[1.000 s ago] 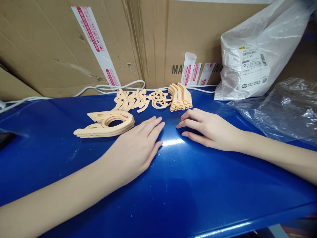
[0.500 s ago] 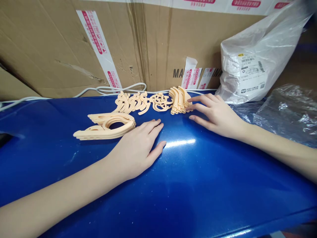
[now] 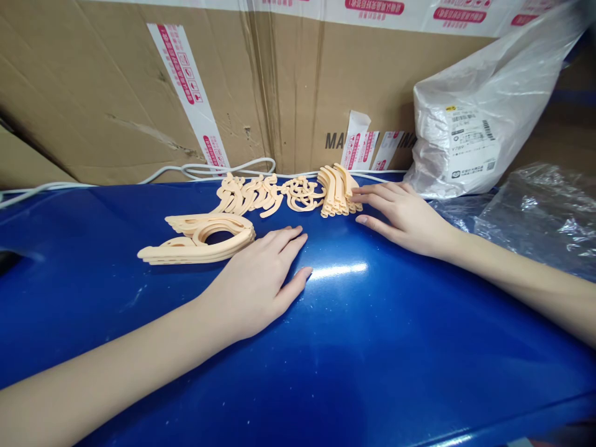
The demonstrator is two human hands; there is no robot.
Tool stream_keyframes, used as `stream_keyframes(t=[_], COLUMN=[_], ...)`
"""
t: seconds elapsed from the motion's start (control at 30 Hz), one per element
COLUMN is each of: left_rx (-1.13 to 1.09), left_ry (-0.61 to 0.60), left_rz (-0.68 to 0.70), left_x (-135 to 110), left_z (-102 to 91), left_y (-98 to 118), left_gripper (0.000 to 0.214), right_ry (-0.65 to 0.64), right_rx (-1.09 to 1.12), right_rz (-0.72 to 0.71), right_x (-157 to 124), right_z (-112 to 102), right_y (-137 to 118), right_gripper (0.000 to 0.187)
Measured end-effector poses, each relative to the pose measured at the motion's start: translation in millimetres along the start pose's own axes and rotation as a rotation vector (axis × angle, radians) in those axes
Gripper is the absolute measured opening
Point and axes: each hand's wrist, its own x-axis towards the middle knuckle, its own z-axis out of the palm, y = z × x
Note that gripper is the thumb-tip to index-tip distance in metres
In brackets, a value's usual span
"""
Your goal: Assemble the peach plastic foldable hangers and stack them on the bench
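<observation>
My left hand lies flat on the blue tabletop, fingers stretched out and holding nothing. Just beyond its knuckles is a stack of cream, curved pieces with a round gap; the hand hides the stack's right end. My right hand is open, its fingertips at the right side of a row of slim, curved cream pieces. Whether they touch those pieces I cannot tell. Left of that row lie small hook-shaped pieces and a pile of wavy cream pieces.
Behind the table stands a large cardboard box with printed tape. A white cable runs along its foot. A labelled white plastic bag stands at the right rear, beside crumpled clear plastic film.
My right hand's fingers have drawn slightly closer together beside the curved pieces. My left hand and all the cream pieces stay where they were.
</observation>
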Motion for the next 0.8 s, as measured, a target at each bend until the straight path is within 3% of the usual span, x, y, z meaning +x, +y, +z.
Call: stream_keyframes(t=[0.13,0.3,0.53,0.67,0.8], left_rx=[0.0,0.0,-0.024,-0.031,-0.037], left_ry=[0.012,0.008,-0.018,-0.016,-0.012], left_rz=[0.007,-0.006,-0.022,-0.02,-0.023], left_x=[-1,-2,0,0,-1], left_z=[0.2,-0.7,-4.0,-3.8,-3.1], left_y=[0,1,2,1,1], left_gripper=[0.056,0.054,0.054,0.054,0.053], right_ry=[0.019,0.116,-0.108,-0.197,-0.241], right_rx=[0.037,0.135,0.172,0.173,0.206], right_rz=[0.073,0.295,0.67,0.728,0.711], right_x=[1,14,65,84,87], right_z=[-2,-10,-7,4,11], right_y=[3,19,42,44,46], right_gripper=[0.042,0.043,0.055,0.07,0.067])
